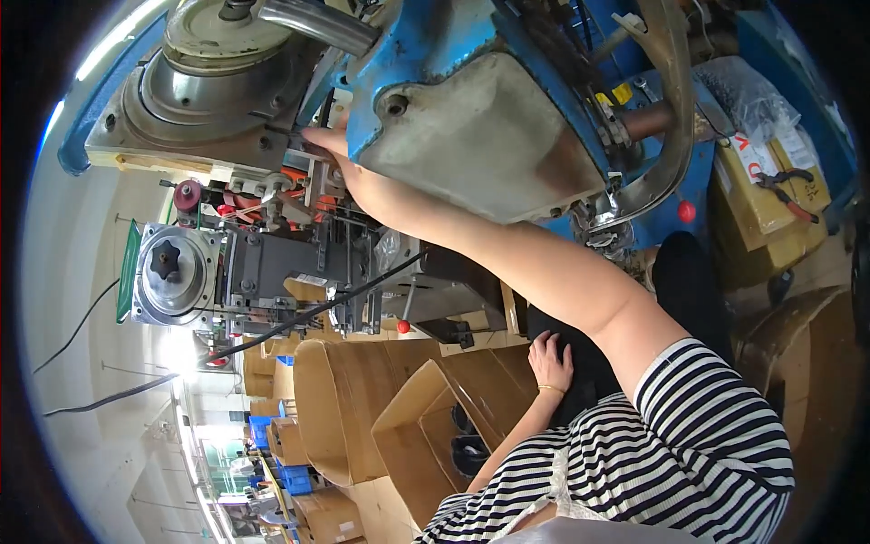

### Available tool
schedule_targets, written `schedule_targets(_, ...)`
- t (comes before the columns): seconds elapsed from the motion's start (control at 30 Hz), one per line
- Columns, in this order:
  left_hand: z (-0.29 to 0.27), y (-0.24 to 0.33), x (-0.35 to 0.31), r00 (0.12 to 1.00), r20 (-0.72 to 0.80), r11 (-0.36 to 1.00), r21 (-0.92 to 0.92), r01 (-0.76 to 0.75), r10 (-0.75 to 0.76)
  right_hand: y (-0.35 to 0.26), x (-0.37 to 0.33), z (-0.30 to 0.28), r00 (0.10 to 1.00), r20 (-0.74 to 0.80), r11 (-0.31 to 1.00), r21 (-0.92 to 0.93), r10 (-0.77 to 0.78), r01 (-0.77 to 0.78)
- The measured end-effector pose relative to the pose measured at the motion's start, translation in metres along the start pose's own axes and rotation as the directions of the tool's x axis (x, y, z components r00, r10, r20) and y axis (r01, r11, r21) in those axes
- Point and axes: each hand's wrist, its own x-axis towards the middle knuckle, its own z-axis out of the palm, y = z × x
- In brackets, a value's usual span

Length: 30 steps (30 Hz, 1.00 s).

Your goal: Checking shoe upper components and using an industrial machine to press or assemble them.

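Observation:
My right arm reaches up and left across the front of a blue machine with a grey cover plate (pixel 480 136). My right hand (pixel 333 145) is at the machine's metal parts, beside a thick steel plate with a round ring-shaped fixture (pixel 204 86). The blue housing hides most of its fingers, so what it holds, if anything, does not show. Lower down, my left hand (pixel 551 363), with a thin bracelet at the wrist, rests on my dark-clothed leg. Its fingers lie slightly bent and apart, holding nothing.
Open cardboard boxes (pixel 421 408) stand on the floor beside me. A black cable (pixel 317 308) crosses in front of a smaller round machine head (pixel 172 272). Red-handled pliers (pixel 787 192) lie on a taped carton (pixel 752 218) at the right. A lever ends in a red knob (pixel 403 326).

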Motion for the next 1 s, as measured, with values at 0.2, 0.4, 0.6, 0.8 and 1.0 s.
schedule_targets(0.2, -0.002, -0.004, -0.001, 0.999, 0.031, 1.000, -0.007, 0.018, -0.017, -0.019, 0.030, 0.009, 0.992, -0.015, 0.976, 0.179, 0.128, -0.123)
schedule_targets(0.4, 0.001, -0.002, 0.000, 0.999, 0.026, 1.000, 0.002, 0.024, -0.024, -0.013, 0.027, 0.014, 0.996, -0.013, 0.995, 0.052, -0.090, 0.090)
schedule_targets(0.6, 0.003, -0.004, -0.002, 1.000, -0.025, 1.000, -0.021, 0.009, -0.009, -0.028, 0.001, -0.033, 0.956, 0.290, 0.998, -0.067, 0.038, -0.020)
schedule_targets(0.8, 0.001, -0.004, -0.002, 1.000, -0.022, 1.000, -0.017, 0.003, -0.003, -0.024, -0.059, -0.084, 0.965, 0.259, 0.940, -0.338, 0.038, 0.054)
schedule_targets(1.0, 0.005, -0.004, -0.001, 1.000, -0.015, 1.000, -0.011, 0.003, -0.003, -0.039, -0.109, -0.176, 0.827, 0.488, 0.922, -0.377, 0.280, -0.090)
